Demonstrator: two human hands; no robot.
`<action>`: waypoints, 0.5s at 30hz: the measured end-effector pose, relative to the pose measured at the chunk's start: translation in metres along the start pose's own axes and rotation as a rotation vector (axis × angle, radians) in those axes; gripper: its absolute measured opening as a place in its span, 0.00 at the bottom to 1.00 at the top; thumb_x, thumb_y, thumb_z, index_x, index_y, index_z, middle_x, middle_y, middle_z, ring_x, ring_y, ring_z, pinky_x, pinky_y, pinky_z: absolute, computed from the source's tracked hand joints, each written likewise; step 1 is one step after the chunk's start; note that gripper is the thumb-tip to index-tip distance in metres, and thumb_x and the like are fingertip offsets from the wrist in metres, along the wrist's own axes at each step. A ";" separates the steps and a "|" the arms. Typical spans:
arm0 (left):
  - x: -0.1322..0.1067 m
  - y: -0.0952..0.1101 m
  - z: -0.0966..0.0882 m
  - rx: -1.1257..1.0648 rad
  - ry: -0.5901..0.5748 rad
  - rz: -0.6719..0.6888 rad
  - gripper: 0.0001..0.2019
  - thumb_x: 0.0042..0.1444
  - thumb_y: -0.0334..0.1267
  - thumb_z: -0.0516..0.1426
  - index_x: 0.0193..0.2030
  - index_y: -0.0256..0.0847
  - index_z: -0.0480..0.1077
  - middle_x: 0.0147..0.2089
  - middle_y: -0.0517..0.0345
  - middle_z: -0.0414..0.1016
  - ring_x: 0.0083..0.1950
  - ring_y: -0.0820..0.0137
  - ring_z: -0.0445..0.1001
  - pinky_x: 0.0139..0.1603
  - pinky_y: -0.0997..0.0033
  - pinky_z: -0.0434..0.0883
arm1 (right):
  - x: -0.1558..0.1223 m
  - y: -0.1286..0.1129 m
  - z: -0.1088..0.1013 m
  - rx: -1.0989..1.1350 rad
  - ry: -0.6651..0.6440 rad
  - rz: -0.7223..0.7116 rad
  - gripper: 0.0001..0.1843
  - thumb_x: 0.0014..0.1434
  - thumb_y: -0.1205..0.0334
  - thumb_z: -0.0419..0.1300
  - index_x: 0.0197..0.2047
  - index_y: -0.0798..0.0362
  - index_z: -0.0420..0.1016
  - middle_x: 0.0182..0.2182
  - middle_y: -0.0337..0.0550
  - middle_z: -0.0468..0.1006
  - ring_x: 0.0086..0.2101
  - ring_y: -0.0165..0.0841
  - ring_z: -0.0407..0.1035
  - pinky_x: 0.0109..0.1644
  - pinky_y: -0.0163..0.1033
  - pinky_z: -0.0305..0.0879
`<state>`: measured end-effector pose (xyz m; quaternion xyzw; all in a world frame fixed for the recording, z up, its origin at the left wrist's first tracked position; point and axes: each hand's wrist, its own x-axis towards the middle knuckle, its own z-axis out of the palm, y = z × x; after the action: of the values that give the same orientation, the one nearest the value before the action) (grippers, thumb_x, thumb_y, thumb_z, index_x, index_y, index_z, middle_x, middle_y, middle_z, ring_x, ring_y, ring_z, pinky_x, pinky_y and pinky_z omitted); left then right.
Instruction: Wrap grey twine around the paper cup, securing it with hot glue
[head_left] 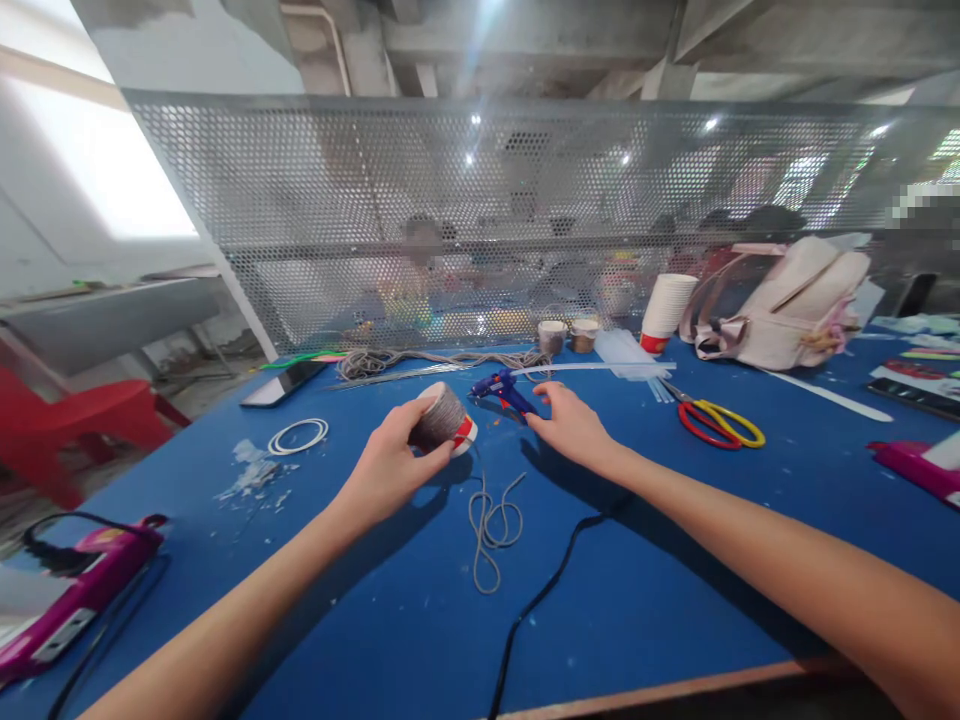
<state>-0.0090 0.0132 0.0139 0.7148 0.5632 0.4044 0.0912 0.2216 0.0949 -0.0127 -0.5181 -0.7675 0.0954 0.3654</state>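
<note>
My left hand (390,462) grips a paper cup (444,416) wrapped in grey cord, held tilted on its side just above the blue table (645,580). A loose tail of grey cord (491,525) curls on the table below it. My right hand (571,425) reaches forward, fingers curved, touching the handle of a blue glue gun (501,387) that lies on the table. Whether the fingers have closed round the handle is hidden. The gun's black cable (540,595) runs toward the table's near edge.
Red and yellow scissors (720,422) lie right of the gun, with a stack of paper cups (666,310) and a pink backpack (787,305) behind. A phone (283,384), a white ring (298,436) and a cord bundle (420,362) sit at left and back. People sit behind the mesh screen (450,200).
</note>
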 end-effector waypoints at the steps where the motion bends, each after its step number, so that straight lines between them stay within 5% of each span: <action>1: 0.000 -0.001 0.001 -0.014 0.005 -0.003 0.25 0.46 0.43 0.59 0.53 0.43 0.67 0.46 0.51 0.75 0.42 0.63 0.73 0.43 0.62 0.70 | 0.008 0.003 0.003 0.011 -0.013 0.017 0.15 0.50 0.61 0.61 0.43 0.54 0.71 0.44 0.52 0.77 0.42 0.41 0.72 0.42 0.43 0.69; 8: -0.005 -0.009 0.004 -0.061 0.034 -0.062 0.23 0.47 0.42 0.58 0.52 0.40 0.67 0.45 0.51 0.75 0.41 0.64 0.74 0.45 0.60 0.71 | 0.049 0.001 0.028 0.152 -0.202 0.060 0.08 0.46 0.59 0.63 0.30 0.53 0.72 0.25 0.40 0.78 0.26 0.34 0.72 0.29 0.35 0.67; 15: -0.010 -0.017 -0.001 -0.055 0.032 -0.105 0.23 0.48 0.42 0.58 0.52 0.39 0.68 0.45 0.50 0.75 0.43 0.63 0.74 0.47 0.60 0.71 | 0.047 -0.001 0.031 0.325 -0.296 0.117 0.03 0.49 0.65 0.58 0.26 0.55 0.72 0.16 0.39 0.74 0.16 0.29 0.66 0.19 0.32 0.59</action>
<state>-0.0221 0.0102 -0.0003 0.6749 0.5900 0.4258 0.1232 0.1915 0.1419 -0.0127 -0.4763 -0.7560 0.3139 0.3212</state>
